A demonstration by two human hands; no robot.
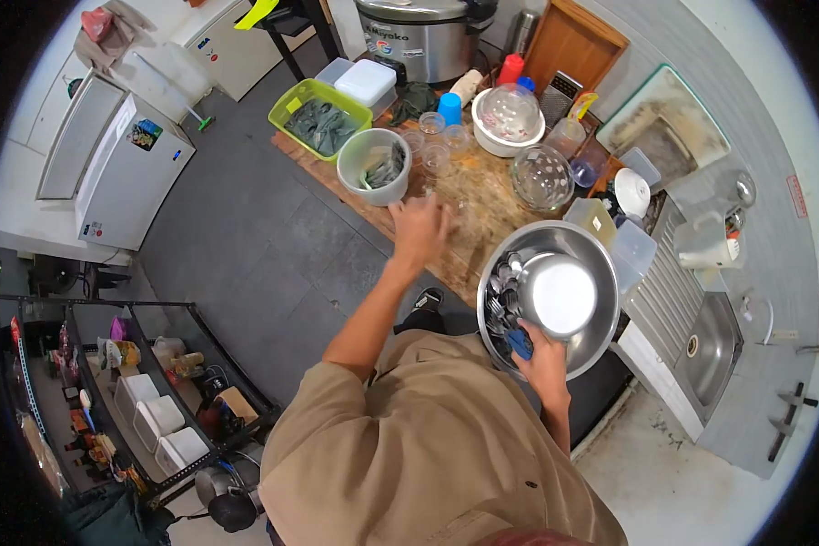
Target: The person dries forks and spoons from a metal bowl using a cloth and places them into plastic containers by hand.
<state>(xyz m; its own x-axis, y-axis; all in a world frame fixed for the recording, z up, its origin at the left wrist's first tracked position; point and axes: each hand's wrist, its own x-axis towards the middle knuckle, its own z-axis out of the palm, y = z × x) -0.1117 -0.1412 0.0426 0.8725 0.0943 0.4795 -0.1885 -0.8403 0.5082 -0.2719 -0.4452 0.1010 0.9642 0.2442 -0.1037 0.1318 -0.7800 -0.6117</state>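
Note:
My left hand [420, 230] reaches over the front edge of the wooden tabletop [496, 205], just below a white bucket [374, 189] with dark and pale green cloth-like stuff inside. Its fingers are smeared by motion, so whether they hold anything is unclear. Over the near side of a large steel basin [603, 337], my right hand [546, 361] is closed on a crumpled blue cloth [520, 343]. Forks and spoons [498, 305] lie along the basin's left side. Beside them in the basin sits a smaller round metal bowl [564, 293], touching or close to my right fingers.
Clear cups [436, 156], a blue cup [449, 108], a white basin [506, 139] and a green tub [311, 145] stand on the tabletop. A large rice cooker [425, 53] is behind. At right is a sink [708, 346]; a black-framed shelf [177, 398] stands at lower left.

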